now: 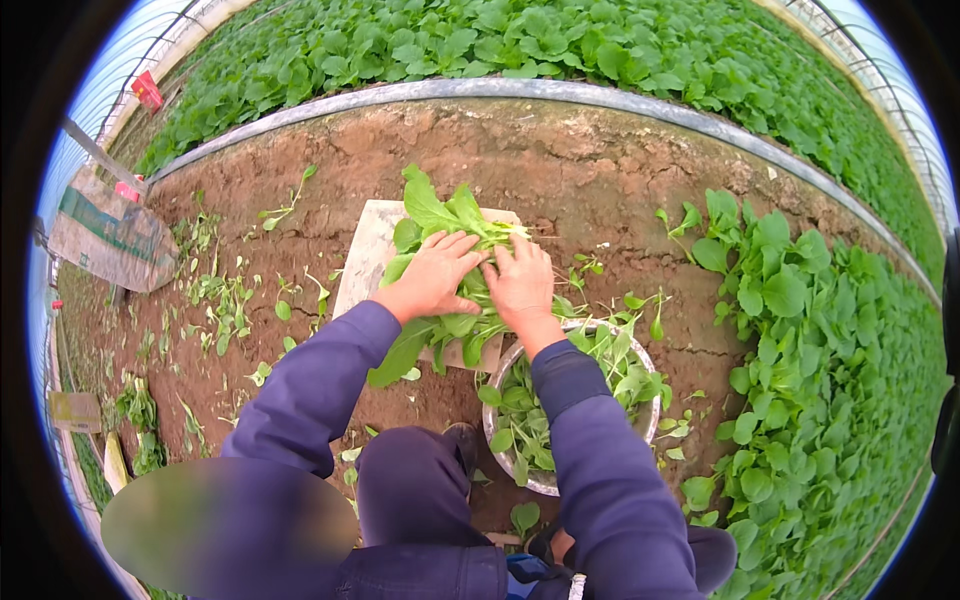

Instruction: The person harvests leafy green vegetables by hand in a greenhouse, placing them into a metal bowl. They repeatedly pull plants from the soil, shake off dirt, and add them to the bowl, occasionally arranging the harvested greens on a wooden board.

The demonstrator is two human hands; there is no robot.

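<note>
A bunch of leafy greens [427, 206] lies across a pale flat board [373, 238] on the soil in front of me. My left hand [442, 276] rests over the leaves with its fingers spread a little. Beside it, my right hand [521, 285] lies on the stems at the bunch's right side. Both palms face down, so what the fingertips do beneath is partly hidden. Close to my right forearm stands a round tub [651, 390] with a whitish rim, holding many loose green leaves [525, 420]. My right sleeve covers part of it.
Growing greens [817, 337] fill the right side. Beyond a grey pipe-like edging [480, 88] grows another bed [525, 37]. Loose leaves [221, 300] litter the soil at left, near a hanging whitish sack [116, 232], a cardboard box [75, 412] and a bundle of greens [139, 405].
</note>
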